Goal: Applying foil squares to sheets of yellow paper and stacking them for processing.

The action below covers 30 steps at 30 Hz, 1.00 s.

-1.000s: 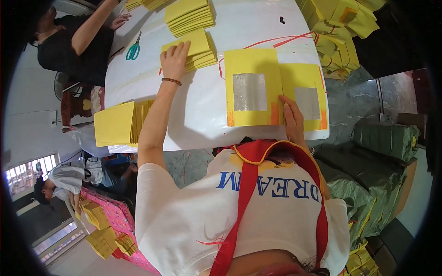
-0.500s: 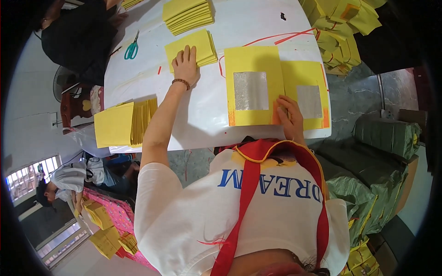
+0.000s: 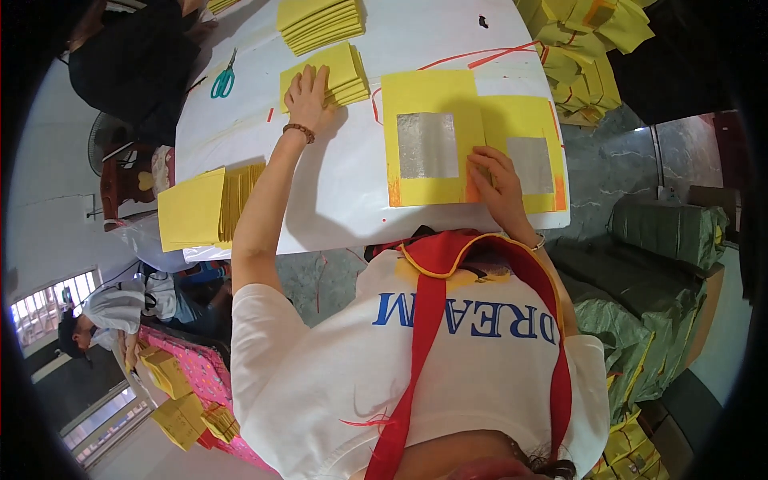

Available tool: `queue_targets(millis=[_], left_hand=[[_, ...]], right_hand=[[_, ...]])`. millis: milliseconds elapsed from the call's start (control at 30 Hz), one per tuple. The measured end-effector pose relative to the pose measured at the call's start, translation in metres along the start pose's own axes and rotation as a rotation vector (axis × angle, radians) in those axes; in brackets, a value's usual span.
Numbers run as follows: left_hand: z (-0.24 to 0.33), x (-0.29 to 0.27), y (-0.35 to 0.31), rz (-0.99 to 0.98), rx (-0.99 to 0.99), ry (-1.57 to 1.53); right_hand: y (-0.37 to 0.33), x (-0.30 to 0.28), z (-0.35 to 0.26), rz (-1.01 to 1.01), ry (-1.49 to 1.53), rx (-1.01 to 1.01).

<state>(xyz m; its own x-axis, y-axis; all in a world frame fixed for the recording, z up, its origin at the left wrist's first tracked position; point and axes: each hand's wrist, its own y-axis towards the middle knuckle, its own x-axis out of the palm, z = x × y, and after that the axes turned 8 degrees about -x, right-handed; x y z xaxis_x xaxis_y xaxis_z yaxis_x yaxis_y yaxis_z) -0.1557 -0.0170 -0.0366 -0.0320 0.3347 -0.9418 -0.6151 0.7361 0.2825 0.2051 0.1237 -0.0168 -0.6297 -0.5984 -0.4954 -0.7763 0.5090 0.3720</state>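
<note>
My left hand [image 3: 308,98], a beaded bracelet at its wrist, lies with fingers stretched out on a small stack of folded yellow paper [image 3: 344,74]. Its palm sits over the stack's near edge. Farther right, my right hand [image 3: 499,182] rests with loosely bent fingers on the right edge of a flat yellow sheet [image 3: 432,96], which looks like joss paper. That sheet bears a silver rectangle [image 3: 427,146] and orange marks at its lower corners. It partly overlaps another yellow sheet [image 3: 520,120] with a silver patch. My right fingertips touch where the two sheets meet.
A taller yellow stack [image 3: 320,24] stands beyond my left hand; folded bundles [image 3: 192,210] sit at the table's near left corner. Teal-handled scissors [image 3: 223,80] and red strips [image 3: 480,60] lie on the white table [image 3: 336,216]. Other people [image 3: 128,72] are at left.
The whole view has shifted slightly. My left hand has slid a little farther and leftward on its stack, whose layers show more apart. My right hand stays at the sheet's edge.
</note>
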Motion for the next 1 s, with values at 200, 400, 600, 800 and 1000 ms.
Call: queue_targets(millis=[200, 400, 600, 800, 1000], left_hand=[[0.075, -0.039, -0.045, -0.043, 0.276, -0.364], [0.15, -0.066, -0.109, -0.256, 0.564, -0.345], [0.151, -0.069, -0.105, -0.282, 0.598, -0.296], [0.153, -0.068, -0.104, -0.213, 0.693, -0.305], [0.154, -0.064, -0.1, -0.155, 0.645, -0.403]], right_hand=[[0.002, -0.003, 0.003, -0.019, -0.006, 0.024], [0.006, -0.006, 0.006, -0.039, 0.022, 0.022], [0.003, -0.008, 0.013, -0.059, 0.087, 0.046], [0.004, -0.011, 0.017, -0.074, 0.299, 0.139], [0.003, -0.011, 0.02, -0.069, 0.334, 0.139]])
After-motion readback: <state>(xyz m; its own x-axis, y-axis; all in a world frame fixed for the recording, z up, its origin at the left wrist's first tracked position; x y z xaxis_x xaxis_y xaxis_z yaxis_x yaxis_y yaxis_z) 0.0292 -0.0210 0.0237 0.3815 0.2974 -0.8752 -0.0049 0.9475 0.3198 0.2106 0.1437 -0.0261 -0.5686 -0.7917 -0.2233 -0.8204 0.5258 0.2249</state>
